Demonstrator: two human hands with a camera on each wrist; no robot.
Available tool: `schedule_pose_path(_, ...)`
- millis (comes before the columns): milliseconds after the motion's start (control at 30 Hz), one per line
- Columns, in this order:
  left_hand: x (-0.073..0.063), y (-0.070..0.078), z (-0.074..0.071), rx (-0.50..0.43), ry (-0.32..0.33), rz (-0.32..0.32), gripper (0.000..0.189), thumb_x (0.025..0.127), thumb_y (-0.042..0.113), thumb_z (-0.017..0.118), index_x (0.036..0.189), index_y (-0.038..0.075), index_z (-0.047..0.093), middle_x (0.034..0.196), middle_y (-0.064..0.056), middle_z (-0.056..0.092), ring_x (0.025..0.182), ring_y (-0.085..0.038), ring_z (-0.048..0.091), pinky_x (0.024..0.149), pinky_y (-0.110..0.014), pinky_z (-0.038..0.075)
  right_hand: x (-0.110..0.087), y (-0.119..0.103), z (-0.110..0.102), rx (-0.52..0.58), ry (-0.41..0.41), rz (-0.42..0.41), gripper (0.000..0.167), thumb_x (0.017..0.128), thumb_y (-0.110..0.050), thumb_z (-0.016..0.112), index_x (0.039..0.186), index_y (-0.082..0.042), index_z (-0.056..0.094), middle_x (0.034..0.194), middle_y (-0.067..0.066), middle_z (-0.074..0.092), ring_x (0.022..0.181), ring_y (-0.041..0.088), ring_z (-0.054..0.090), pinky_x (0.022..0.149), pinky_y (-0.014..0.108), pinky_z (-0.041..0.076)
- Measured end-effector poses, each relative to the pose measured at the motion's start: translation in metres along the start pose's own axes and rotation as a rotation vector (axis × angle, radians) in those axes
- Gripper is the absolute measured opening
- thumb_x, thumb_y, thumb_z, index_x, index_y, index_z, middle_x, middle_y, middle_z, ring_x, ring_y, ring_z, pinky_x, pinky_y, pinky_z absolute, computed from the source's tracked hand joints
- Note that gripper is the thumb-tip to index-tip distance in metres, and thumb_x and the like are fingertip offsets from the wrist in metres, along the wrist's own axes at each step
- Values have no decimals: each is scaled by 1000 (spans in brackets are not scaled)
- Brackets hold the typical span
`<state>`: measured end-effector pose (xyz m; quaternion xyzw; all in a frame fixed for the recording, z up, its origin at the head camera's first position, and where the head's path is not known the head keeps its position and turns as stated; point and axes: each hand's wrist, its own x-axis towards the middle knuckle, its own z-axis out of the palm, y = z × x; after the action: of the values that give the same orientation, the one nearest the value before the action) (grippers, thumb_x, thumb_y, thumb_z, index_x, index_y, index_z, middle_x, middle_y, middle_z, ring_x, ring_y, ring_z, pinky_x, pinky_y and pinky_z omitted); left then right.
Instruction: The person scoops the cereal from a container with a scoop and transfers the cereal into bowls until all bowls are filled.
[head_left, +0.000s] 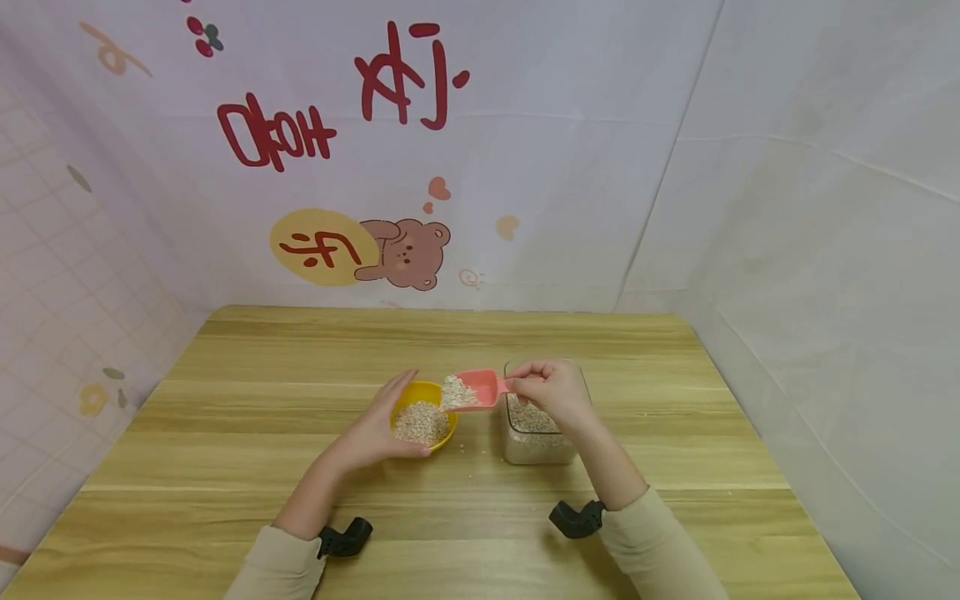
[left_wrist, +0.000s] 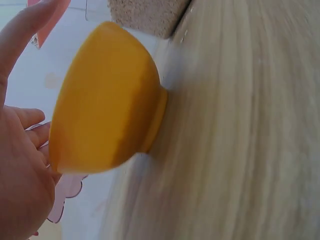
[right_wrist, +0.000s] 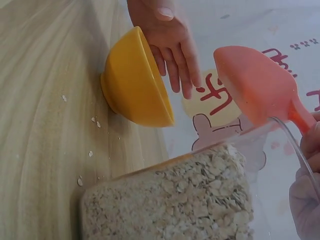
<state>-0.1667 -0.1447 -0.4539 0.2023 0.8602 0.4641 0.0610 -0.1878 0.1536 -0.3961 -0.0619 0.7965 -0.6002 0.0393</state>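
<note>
On the wooden table sits a yellow bowl (head_left: 428,389) with oat flakes (head_left: 422,423) inside. My left hand (head_left: 372,435) curves loosely about its left side, fingers at the far side and thumb at the near rim; in the right wrist view those fingers (right_wrist: 181,67) look nearly straight beside the bowl (right_wrist: 134,80). Between thumb and fingers, my right hand (head_left: 553,390) pinches the handle of a pink scoop (head_left: 486,387). Oats (head_left: 457,393) fill the scoop's front end, whose lip overlaps the bowl's right rim in the head view.
Under my right hand stands a clear square container (head_left: 537,451) partly filled with oats (right_wrist: 175,195). A few loose flakes (right_wrist: 80,181) lie on the table (head_left: 450,533). Behind rises a printed cloth backdrop (head_left: 555,183). Black wrist mounts (head_left: 347,537) jut out from both sleeves.
</note>
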Motion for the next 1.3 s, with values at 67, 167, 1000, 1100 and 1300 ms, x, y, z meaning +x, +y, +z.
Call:
schedule_pose_path(67, -1, -3, -1, 8, 0, 2, 116, 65, 37, 88, 154, 20, 16, 157, -13, 13, 141, -37, 14, 104, -66, 20, 1, 0, 3, -60, 9, 2, 7, 79, -17, 75, 85, -13, 76, 61, 8, 63, 51, 14, 44, 45, 22, 28)
schedule_pose_path(167, -2, -8, -3, 9, 1, -4, 116, 64, 38, 88, 154, 18, 17, 157, -15, 13, 140, -39, 15, 103, -66, 20, 4, 1, 6, -58, -26, -1, 8, 80, -17, 75, 87, -12, 75, 62, 9, 63, 54, 16, 49, 46, 22, 31)
schedule_pose_path(1000, -4, -31, -7, -14, -46, -50, 118, 64, 35, 89, 153, 5, 17, 155, -18, 18, 139, -39, 18, 107, -63, 18, 22, -13, 26, -193, -200, -80, 6, 80, -11, 71, 84, -7, 73, 65, 3, 65, 57, 30, 58, 45, 23, 38)
schedule_pose_path(1100, -4, -33, -6, -10, -45, -49, 118, 64, 35, 89, 152, 4, 17, 154, -19, 19, 139, -40, 19, 106, -64, 18, 24, -18, 27, -224, -226, -106, 5, 81, -11, 71, 83, -7, 72, 66, 2, 66, 55, 26, 58, 43, 23, 37)
schedule_pose_path(1300, -4, -34, -6, -19, -48, -43, 116, 65, 34, 89, 152, 3, 18, 154, -20, 20, 137, -40, 22, 105, -64, 20, 26, -31, 29, -307, -284, -177, 4, 81, -11, 70, 82, -8, 72, 65, 0, 64, 51, 13, 54, 42, 23, 37)
